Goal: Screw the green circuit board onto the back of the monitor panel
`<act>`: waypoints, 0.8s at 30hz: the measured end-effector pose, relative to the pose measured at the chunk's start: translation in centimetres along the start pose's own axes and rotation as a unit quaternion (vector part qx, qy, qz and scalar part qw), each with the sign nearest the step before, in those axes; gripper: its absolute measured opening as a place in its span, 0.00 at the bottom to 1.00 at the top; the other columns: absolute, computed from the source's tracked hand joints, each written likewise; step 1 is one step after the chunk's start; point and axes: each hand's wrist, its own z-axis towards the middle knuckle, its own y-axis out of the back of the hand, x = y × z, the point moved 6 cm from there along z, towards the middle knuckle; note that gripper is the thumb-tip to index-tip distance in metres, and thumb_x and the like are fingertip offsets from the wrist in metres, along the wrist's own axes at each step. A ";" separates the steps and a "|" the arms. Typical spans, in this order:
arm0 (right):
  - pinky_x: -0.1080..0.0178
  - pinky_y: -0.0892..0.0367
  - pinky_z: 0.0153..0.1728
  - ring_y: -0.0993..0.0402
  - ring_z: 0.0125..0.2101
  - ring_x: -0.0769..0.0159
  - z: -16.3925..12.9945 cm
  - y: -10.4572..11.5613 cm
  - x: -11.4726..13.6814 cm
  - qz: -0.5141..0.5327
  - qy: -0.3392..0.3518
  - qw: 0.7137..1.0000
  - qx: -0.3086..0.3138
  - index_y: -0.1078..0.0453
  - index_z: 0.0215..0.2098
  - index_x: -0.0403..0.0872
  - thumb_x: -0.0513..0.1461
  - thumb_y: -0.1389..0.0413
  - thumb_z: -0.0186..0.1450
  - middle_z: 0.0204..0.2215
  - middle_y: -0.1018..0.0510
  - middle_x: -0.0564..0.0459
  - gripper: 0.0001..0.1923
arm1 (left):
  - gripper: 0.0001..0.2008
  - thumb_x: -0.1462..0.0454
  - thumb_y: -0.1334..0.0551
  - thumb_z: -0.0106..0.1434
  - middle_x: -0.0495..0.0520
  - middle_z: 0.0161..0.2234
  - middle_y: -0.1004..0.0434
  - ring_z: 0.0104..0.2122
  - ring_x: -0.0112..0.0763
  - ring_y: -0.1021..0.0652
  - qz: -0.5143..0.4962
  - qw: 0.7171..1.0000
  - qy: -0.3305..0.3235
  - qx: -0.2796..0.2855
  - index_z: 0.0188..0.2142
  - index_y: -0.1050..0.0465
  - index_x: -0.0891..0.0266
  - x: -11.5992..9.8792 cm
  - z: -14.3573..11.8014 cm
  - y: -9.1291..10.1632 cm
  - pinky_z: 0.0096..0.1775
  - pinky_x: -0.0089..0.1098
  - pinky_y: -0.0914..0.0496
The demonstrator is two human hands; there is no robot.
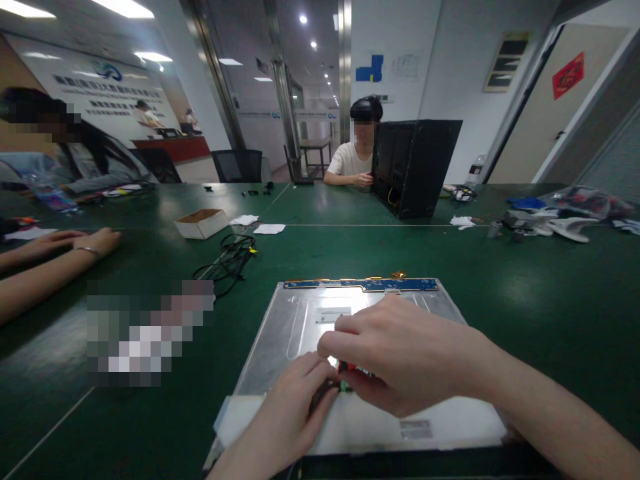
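While both our hands meet over the back of a flat display panel point(300, 320), we pinch at a small red and dark part point(346, 368) lying on its metal sheet. Our right hand point(400, 353) comes in from the right with its fingers curled and closed around that part — thumb below, forefinger stretched across the top. Our left hand point(295, 407) reaches up from the lower edge, fingers bent, tips touching the same part; whether it truly grips it or only presses on it we cannot tell. The panel lies face down on the green table point(550, 300) just in front of us, with a blue circuit strip point(360, 285) along its far edge and a white band point(360, 427) across its near edge.

Left of the panel lies a coil of black cable point(227, 260), and beyond it an open cardboard box point(201, 223). Across the table a person in a white shirt point(350, 160) sits beside a black computer case point(413, 163). At far left, another person's forearms point(45, 260) rest on the table — well apart from our own hands.
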 end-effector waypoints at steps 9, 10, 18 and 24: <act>0.62 0.56 0.22 0.35 0.24 0.70 0.1 -0.1 -0.3 -0.015 -0.004 1.000 -0.011 0.37 0.39 0.47 0.41 0.52 0.69 0.27 0.26 0.55 0.06 | 0.08 0.68 0.46 0.66 0.55 0.42 0.26 0.43 0.39 0.25 0.009 1.000 -0.007 0.002 0.42 0.31 0.58 0.1 0.1 -0.2 0.43 0.36 0.29; 0.62 0.56 0.22 0.35 0.24 0.70 0.1 -0.1 -0.3 -0.013 -0.001 1.000 -0.011 0.37 0.40 0.47 0.40 0.52 0.69 0.28 0.26 0.55 0.05 | 0.09 0.68 0.46 0.66 0.55 0.42 0.26 0.42 0.39 0.25 0.009 1.000 -0.007 0.005 0.42 0.31 0.57 0.1 0.1 -0.2 0.43 0.35 0.29; 0.63 0.56 0.21 0.37 0.23 0.70 -0.1 0.0 -0.3 -0.016 -0.007 1.000 -0.017 0.37 0.39 0.48 0.42 0.51 0.68 0.28 0.26 0.55 0.06 | 0.10 0.68 0.47 0.66 0.56 0.42 0.27 0.43 0.40 0.26 0.008 1.000 -0.010 0.006 0.44 0.30 0.58 -0.1 0.1 0.0 0.43 0.35 0.29; 0.62 0.57 0.22 0.36 0.23 0.70 0.1 -0.1 -0.4 -0.019 -0.008 1.000 -0.014 0.37 0.39 0.47 0.41 0.53 0.70 0.27 0.26 0.56 0.07 | 0.10 0.69 0.46 0.66 0.55 0.43 0.26 0.43 0.39 0.25 0.017 1.000 -0.013 -0.007 0.44 0.30 0.58 0.2 0.0 -0.2 0.43 0.35 0.29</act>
